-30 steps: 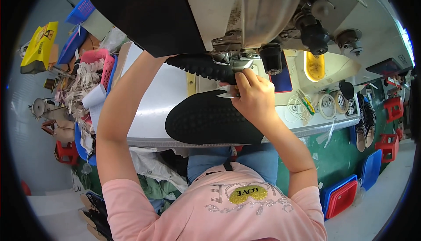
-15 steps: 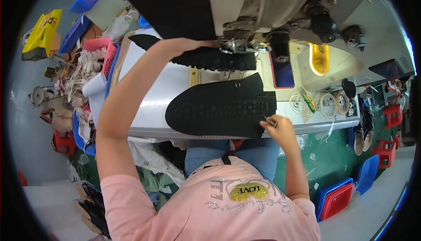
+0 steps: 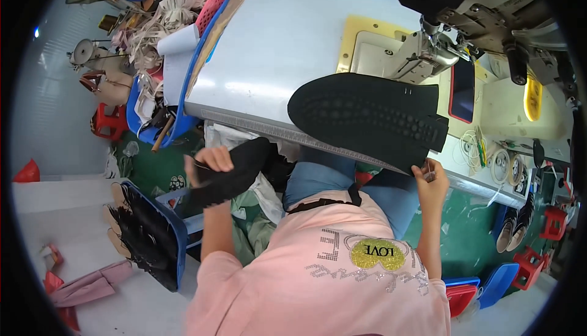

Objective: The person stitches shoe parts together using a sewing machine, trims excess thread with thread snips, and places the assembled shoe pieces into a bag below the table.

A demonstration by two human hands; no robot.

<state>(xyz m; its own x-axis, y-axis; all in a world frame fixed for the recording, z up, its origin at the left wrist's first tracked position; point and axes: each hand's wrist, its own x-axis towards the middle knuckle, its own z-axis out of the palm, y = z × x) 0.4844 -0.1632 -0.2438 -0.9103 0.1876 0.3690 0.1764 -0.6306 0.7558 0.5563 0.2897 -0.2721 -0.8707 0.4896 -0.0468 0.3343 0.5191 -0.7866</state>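
Observation:
Out to the left, beside the table, my left hand (image 3: 211, 166) grips a black knit shoe upper (image 3: 247, 163) that hangs off the table edge. A second black shoe upper (image 3: 367, 113) with raised dots down its middle lies flat on the white table, its rounded end to the left and its notched end to the right. At its near right corner is my right hand (image 3: 432, 182), fingers closed with the tips at the fabric edge. Small metal thread snips (image 3: 427, 169) seem to sit in those fingers, mostly hidden.
A sewing machine (image 3: 428, 58) stands over the table's far right. Nearby lie a phone (image 3: 462, 91), tape rolls (image 3: 500, 166) and a yellow tray (image 3: 533, 99). At left is a blue bin (image 3: 183, 120) with strips, and lower, a blue crate (image 3: 177, 238) of black shoe parts.
My left hand has come from under the machine, down and left, bringing the held upper off the table. My view has shifted left. My right hand stays by the flat upper's corner.

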